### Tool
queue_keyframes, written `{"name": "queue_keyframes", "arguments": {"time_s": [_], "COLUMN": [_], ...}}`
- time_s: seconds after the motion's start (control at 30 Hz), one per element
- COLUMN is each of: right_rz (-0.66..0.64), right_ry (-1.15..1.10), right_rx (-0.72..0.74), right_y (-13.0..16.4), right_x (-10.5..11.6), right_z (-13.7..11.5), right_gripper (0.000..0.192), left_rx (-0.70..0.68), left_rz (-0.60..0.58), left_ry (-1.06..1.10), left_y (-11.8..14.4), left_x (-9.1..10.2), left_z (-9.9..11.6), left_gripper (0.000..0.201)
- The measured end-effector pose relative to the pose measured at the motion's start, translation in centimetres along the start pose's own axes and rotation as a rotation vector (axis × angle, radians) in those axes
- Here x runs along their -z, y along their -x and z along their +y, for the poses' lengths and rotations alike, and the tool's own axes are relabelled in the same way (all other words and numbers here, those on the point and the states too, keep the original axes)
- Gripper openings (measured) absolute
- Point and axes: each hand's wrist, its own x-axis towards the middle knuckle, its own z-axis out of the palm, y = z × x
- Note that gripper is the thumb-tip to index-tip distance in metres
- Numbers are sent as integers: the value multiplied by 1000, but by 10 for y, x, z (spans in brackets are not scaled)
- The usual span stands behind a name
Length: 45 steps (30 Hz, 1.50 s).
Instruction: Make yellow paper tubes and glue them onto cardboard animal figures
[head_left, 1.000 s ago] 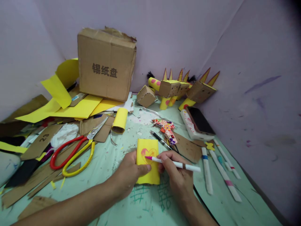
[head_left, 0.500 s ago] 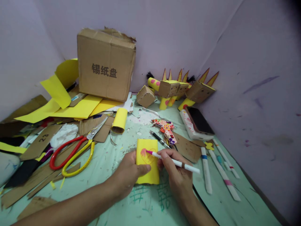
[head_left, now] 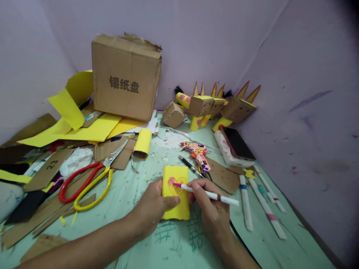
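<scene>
My left hand (head_left: 155, 205) grips a yellow paper-covered piece (head_left: 175, 209) by its left side, the thumb pressed over its front. On its face is a heart outline (head_left: 181, 183), with pink colour filled in at the upper left. In my right hand (head_left: 211, 203) is a white felt-tip marker (head_left: 210, 193), held like a pen, its magenta tip touching the heart. Just beyond lie a black pen (head_left: 190, 166) and a flower-patterned object (head_left: 198, 152). A yellow-covered tube (head_left: 142, 144) rests farther back to the left.
Red and yellow scissors (head_left: 92, 179) lie at left among cardboard scraps and yellow paper (head_left: 92, 129). A cardboard box (head_left: 126, 78) stands behind. Cardboard-headed yellow figures (head_left: 238, 108) line the back wall. At right are a phone (head_left: 238, 144) and several markers (head_left: 246, 203).
The pink fill in the heart has grown slightly, and the marker tip has shifted a little down and left. My left hand and the yellow piece stay in place.
</scene>
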Motion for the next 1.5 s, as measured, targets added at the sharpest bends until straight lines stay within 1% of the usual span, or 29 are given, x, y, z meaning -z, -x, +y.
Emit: {"name": "queue_keyframes", "arguments": {"time_s": [0.1, 0.27, 0.37, 0.5, 0.83, 1.07, 1.33, 1.4, 1.5], "right_rz": [29, 21, 23, -25, 0, -62, -72, -80, -57], "right_ry": [14, 26, 21, 19, 51, 29, -5, -10, -12], "right_rx": [-18, -28, -9, 7, 4, 56, -5, -4, 8], "right_y": [0, 1, 1, 0, -2, -2, 0, 0, -1], "right_x": [1, 1, 1, 1, 2, 0, 0, 0, 0], "right_z": [-1, -1, 1, 2, 1, -1, -1, 0, -1], "right_gripper": [30, 30, 29, 29, 30, 24, 26, 27, 27], "left_rx": [-3, 6, 0, 5, -5, -4, -3, -2, -9], "left_rz": [6, 15, 7, 15, -16, 9, -8, -18, -27], "left_ry": [-4, -10, -10, -10, 4, 7, 2, 1, -4], "left_y": [-1, -1, 0, 0, -1, -1, -1, -1, -1], "left_x": [0, 0, 0, -1, 2, 0, 1, 1, 2], "left_z": [0, 0, 1, 1, -2, 0, 0, -1, -1], "left_gripper": [31, 30, 31, 31, 33, 30, 32, 32, 30]}}
